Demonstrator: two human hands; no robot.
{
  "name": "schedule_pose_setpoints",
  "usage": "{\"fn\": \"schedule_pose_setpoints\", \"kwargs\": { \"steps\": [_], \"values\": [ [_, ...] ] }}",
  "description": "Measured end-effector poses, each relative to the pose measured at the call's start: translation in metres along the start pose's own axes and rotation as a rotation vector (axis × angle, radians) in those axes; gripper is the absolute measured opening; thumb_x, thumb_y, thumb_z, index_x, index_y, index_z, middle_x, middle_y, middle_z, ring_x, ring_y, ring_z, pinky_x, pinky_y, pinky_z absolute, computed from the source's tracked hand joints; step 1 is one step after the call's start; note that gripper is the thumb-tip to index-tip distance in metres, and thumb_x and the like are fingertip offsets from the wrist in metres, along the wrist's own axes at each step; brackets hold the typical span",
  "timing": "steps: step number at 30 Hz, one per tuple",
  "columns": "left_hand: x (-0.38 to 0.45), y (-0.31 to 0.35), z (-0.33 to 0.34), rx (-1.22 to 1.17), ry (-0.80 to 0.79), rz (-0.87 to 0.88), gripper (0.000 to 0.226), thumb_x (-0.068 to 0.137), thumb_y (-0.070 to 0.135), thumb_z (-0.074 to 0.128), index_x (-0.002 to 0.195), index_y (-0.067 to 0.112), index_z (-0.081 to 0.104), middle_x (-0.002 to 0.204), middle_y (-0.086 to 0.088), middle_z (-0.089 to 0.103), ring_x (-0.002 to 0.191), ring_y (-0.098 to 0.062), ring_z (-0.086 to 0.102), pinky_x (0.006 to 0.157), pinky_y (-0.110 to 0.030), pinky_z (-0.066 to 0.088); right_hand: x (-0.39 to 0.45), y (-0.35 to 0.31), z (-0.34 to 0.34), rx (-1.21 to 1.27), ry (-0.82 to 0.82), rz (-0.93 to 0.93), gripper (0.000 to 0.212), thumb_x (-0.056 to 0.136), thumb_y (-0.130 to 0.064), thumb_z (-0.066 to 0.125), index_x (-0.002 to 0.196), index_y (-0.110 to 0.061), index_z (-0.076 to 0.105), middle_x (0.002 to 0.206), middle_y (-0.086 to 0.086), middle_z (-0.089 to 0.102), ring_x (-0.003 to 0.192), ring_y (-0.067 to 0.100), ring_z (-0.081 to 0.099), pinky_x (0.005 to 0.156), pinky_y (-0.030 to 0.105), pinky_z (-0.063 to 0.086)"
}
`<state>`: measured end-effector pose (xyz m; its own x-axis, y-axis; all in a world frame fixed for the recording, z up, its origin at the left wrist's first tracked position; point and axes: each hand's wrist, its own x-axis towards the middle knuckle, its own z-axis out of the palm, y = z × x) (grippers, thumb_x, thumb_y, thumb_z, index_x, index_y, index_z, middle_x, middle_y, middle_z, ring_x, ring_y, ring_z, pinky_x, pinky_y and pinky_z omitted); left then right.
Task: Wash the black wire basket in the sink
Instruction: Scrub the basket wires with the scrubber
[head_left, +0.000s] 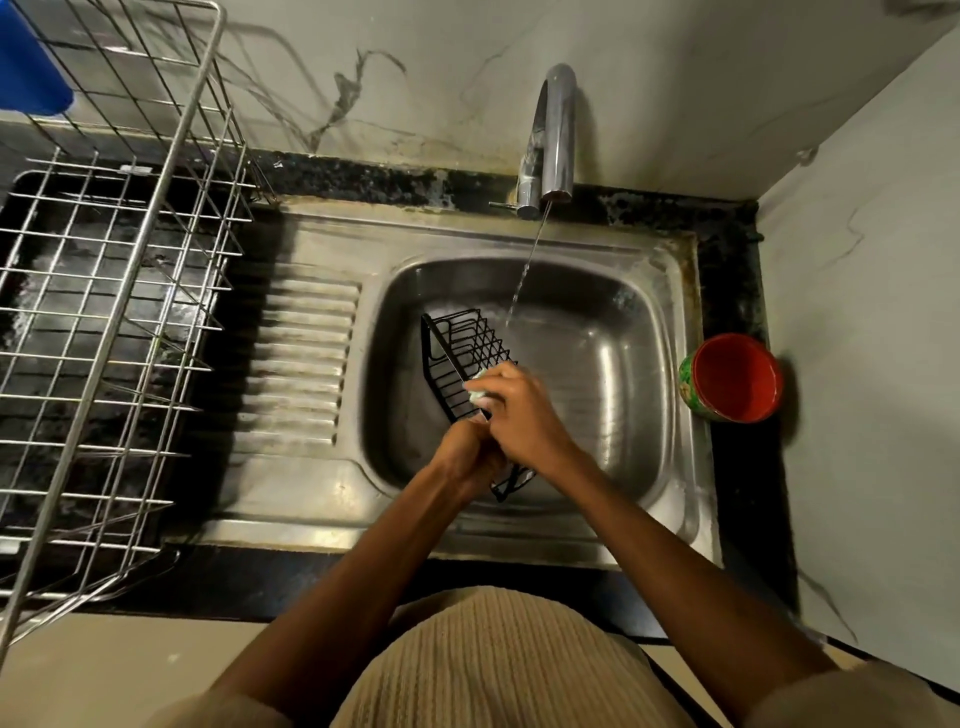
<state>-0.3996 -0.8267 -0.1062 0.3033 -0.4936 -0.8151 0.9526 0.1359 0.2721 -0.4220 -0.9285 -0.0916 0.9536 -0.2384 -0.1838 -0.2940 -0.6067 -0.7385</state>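
2 bare hands work over the stainless steel sink basin (613, 364), sharing 1 job between them. The left hand (470, 457) is clenched around the near end of the black wire basket (462, 353), keeping it tilted on edge inside the basin with its far end pointing up toward the tap; I judge this hold steadies it and turns its wires to face the scrubbing. The right hand (519, 410) has its grip closed on a small pale green scrubbing pad (477, 391), pressed against the basket's rim near the middle. A thin stream of water (524, 270) falls from the curved chrome tap (550, 140) and lands just beside the basket's far end, probably left running so that rinsing needs only a small shift. A red-lined green cup (732, 378) stands on the dark worktop (732, 291) at the right, well apart. A large silver wire dish rack (119, 312) waits at the left, likely for draining.
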Motion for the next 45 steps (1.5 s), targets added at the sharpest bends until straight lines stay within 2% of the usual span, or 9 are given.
{"fn": "schedule_pose_setpoints", "kwargs": {
  "steps": [7, 12, 17, 23, 26, 30, 37, 41, 45],
  "values": [
    [-0.004, -0.005, -0.006, 0.015, -0.033, 0.029, 0.041, 0.095, -0.017, 0.028, 0.126, -0.01, 0.054, 0.122, -0.024, 0.065, 0.099, -0.028, 0.072, 0.089, -0.036, 0.055, 0.027, 0.027, -0.019, -0.145, 0.139, 0.174, 0.039, 0.089, 0.009, 0.057, 0.117, -0.013, 0.072, 0.105, -0.002, 0.053, 0.106, 0.017, 0.053, 0.089, 0.027, 0.051],
    [0.002, -0.002, -0.009, 0.188, 0.073, 0.083, 0.035, 0.095, -0.013, 0.031, 0.111, -0.007, 0.062, 0.098, -0.023, 0.065, 0.082, -0.026, 0.068, 0.066, -0.035, 0.059, 0.007, 0.003, 0.009, -0.06, -0.114, -0.068, 0.035, 0.09, 0.005, 0.06, 0.116, -0.015, 0.073, 0.113, -0.004, 0.057, 0.11, 0.011, 0.05, 0.095, 0.024, 0.047],
    [0.0, -0.006, -0.009, 0.184, -0.023, 0.047, 0.042, 0.086, -0.027, 0.037, 0.118, -0.008, 0.056, 0.124, -0.027, 0.064, 0.102, -0.034, 0.07, 0.104, -0.052, 0.048, 0.018, 0.035, -0.015, -0.131, 0.072, 0.126, 0.051, 0.083, 0.018, 0.057, 0.118, -0.016, 0.071, 0.112, -0.002, 0.055, 0.112, 0.016, 0.051, 0.093, 0.029, 0.052],
    [-0.001, 0.0, -0.001, 0.389, 0.064, 0.142, 0.028, 0.095, -0.018, 0.039, 0.093, -0.005, 0.065, 0.09, -0.021, 0.066, 0.079, -0.028, 0.068, 0.058, -0.03, 0.059, 0.002, 0.006, -0.003, -0.051, -0.049, -0.034, 0.041, 0.085, 0.014, 0.058, 0.109, -0.014, 0.075, 0.112, -0.002, 0.058, 0.109, 0.01, 0.05, 0.094, 0.019, 0.046],
    [0.001, -0.001, -0.002, 0.452, 0.069, 0.214, 0.03, 0.087, -0.021, 0.045, 0.111, -0.01, 0.059, 0.095, -0.024, 0.064, 0.082, -0.032, 0.068, 0.06, -0.036, 0.06, -0.005, 0.007, -0.006, -0.039, -0.157, -0.123, 0.04, 0.077, 0.014, 0.064, 0.1, -0.016, 0.079, 0.102, -0.002, 0.065, 0.1, 0.011, 0.054, 0.088, 0.026, 0.049],
    [-0.001, -0.001, -0.007, 0.504, 0.008, 0.178, 0.031, 0.077, -0.027, 0.057, 0.092, -0.003, 0.069, 0.088, -0.015, 0.073, 0.088, -0.032, 0.072, 0.082, -0.046, 0.061, 0.023, 0.013, -0.008, -0.066, -0.158, -0.126, 0.039, 0.076, 0.011, 0.068, 0.1, -0.018, 0.079, 0.101, -0.003, 0.067, 0.1, 0.013, 0.056, 0.086, 0.033, 0.051],
    [-0.007, 0.009, -0.002, 0.412, -0.125, 0.005, 0.042, 0.085, -0.032, 0.038, 0.112, -0.002, 0.051, 0.098, -0.011, 0.078, 0.095, -0.026, 0.075, 0.077, -0.035, 0.062, 0.101, 0.013, 0.007, -0.263, -0.078, -0.084, 0.05, 0.082, 0.017, 0.054, 0.118, -0.011, 0.073, 0.128, 0.012, 0.063, 0.118, 0.03, 0.049, 0.104, 0.031, 0.039],
    [-0.009, 0.011, 0.002, 0.469, -0.091, 0.011, 0.041, 0.088, -0.031, 0.036, 0.074, 0.007, 0.043, 0.077, -0.019, 0.074, 0.084, -0.027, 0.076, 0.076, -0.037, 0.063, 0.116, 0.011, 0.007, -0.299, -0.116, 0.01, 0.059, 0.083, 0.018, 0.046, 0.132, -0.01, 0.064, 0.152, 0.013, 0.045, 0.142, 0.029, 0.036, 0.117, 0.026, 0.021],
    [-0.006, 0.013, -0.001, 0.409, -0.122, -0.026, 0.038, 0.088, -0.029, 0.035, 0.085, 0.006, 0.049, 0.087, -0.014, 0.075, 0.089, -0.03, 0.076, 0.076, -0.041, 0.063, 0.115, 0.007, 0.012, -0.341, -0.171, 0.023, 0.056, 0.088, 0.012, 0.043, 0.136, -0.012, 0.06, 0.155, 0.013, 0.041, 0.145, 0.028, 0.034, 0.118, 0.03, 0.023]
  ]
}}
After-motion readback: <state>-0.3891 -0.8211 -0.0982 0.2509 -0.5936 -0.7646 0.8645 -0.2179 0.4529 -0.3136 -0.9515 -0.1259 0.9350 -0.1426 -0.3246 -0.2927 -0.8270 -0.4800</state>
